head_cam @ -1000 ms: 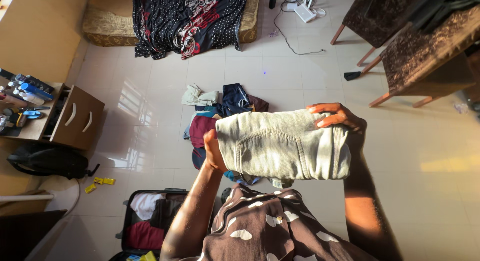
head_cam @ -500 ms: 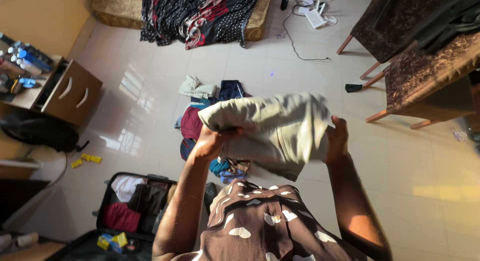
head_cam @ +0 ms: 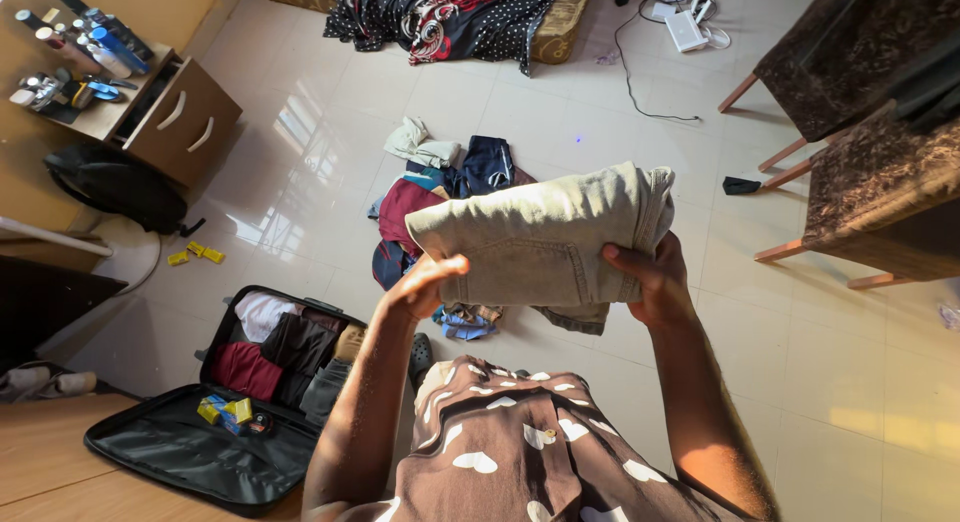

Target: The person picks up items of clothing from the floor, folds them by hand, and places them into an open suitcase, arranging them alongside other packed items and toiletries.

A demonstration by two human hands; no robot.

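Folded jeans [head_cam: 540,237] held between both hands [head_cam: 540,282].

Glossy cream tiled floor [head_cam: 860,402] with sunlit patches. Upper left, a wooden drawer cabinet [head_cam: 175,122] against a yellow wall. Top centre, a mattress [head_cam: 560,27] under dark patterned bedding. Upper right, brown upholstered chairs [head_cam: 870,152].

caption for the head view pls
Both hands, left and right, hold folded pale jeans above a clothes pile.
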